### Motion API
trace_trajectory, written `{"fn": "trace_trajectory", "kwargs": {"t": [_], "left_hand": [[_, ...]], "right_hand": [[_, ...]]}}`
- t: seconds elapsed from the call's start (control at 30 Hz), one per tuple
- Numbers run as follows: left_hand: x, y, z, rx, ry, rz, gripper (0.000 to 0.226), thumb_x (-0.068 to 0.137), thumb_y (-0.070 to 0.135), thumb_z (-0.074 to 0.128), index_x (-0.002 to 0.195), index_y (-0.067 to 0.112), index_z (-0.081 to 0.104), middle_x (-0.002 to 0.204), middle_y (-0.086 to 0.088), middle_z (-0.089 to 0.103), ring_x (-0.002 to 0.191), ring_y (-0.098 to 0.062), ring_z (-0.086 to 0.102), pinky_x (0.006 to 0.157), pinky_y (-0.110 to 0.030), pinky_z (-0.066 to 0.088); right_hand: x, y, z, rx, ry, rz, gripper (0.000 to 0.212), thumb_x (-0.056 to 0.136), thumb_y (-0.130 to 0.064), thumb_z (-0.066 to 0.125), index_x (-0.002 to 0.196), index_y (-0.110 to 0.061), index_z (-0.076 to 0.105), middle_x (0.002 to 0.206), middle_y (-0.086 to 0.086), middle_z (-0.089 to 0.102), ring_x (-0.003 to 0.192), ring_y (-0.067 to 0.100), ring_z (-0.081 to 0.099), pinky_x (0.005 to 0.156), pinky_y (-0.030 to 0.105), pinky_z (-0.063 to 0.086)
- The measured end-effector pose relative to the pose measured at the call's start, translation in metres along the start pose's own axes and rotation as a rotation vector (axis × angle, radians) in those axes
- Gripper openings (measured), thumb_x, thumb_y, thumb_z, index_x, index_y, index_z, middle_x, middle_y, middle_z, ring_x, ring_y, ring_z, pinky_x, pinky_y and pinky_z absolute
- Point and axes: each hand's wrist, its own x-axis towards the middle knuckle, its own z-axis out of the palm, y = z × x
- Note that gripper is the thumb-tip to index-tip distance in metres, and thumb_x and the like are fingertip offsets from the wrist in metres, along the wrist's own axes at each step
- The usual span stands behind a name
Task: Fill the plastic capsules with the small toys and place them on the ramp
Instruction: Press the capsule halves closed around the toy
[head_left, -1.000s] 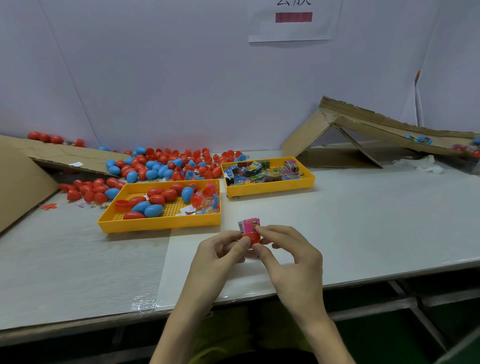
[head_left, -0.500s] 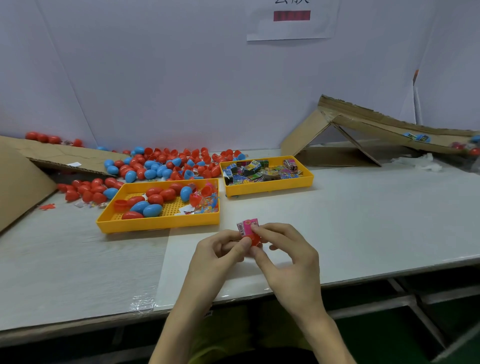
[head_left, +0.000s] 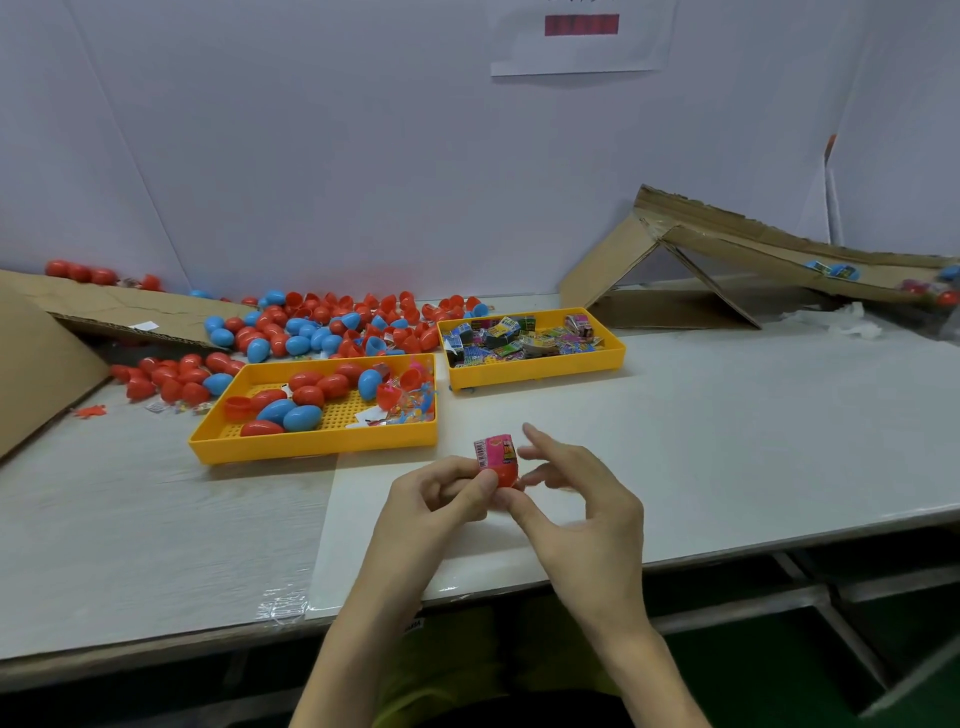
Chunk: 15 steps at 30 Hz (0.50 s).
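Toy half in, capsule not yet capped.
Right hand (head_left: 582, 499) has lifted off the pink toy packet (head_left: 493, 448), fingers apart; left hand (head_left: 441, 499) pinches the red capsule half (head_left: 505, 475) above the desk (head_left: 727, 441).

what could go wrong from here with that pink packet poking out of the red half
1. The pink packet stands well out of the red capsule half, so a second half may not snap shut over it.
2. Only the left hand clearly pinches the half. The right hand has its fingers off the packet, so a loose grip could let it tip out onto the table.
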Motion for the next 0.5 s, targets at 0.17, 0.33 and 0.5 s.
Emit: {"fn": "trace_trajectory", "kwargs": {"t": [0.17, 0.33, 0.5], "left_hand": [[0.0003, -0.0002, -0.0017, -0.013, -0.012, -0.029, 0.037, 0.083, 0.043, 0.066, 0.109, 0.018, 0.073, 0.099, -0.002, 0.077, 0.099, -0.018, 0.071, 0.084, -0.026, 0.057], [-0.0009, 0.0002, -0.0013, -0.001, -0.019, -0.030, 0.034, 0.084, 0.047, 0.069, 0.106, 0.022, 0.074, 0.096, 0.000, 0.076, 0.097, -0.017, 0.070, 0.084, -0.028, 0.057], [-0.0003, 0.0008, -0.0014, 0.016, -0.040, -0.018, 0.038, 0.083, 0.047, 0.064, 0.107, 0.020, 0.074, 0.097, 0.000, 0.076, 0.098, -0.018, 0.069, 0.085, -0.028, 0.057]], "right_hand": [[-0.0019, 0.0010, 0.0001, 0.010, 0.007, 0.003, 0.039, 0.075, -0.030, 0.080, 0.113, -0.021, 0.076, 0.103, -0.016, 0.073, 0.099, 0.000, 0.067, 0.085, 0.012, 0.052], [-0.0050, 0.0057, 0.0003, 0.016, 0.031, -0.012, 0.037, 0.075, -0.022, 0.080, 0.111, -0.016, 0.076, 0.100, -0.011, 0.073, 0.097, 0.004, 0.068, 0.081, 0.023, 0.058], [-0.0066, 0.0080, 0.0012, 0.006, 0.047, -0.039, 0.037, 0.075, -0.024, 0.079, 0.111, -0.012, 0.076, 0.099, -0.006, 0.074, 0.095, 0.008, 0.069, 0.079, 0.024, 0.060]]}}
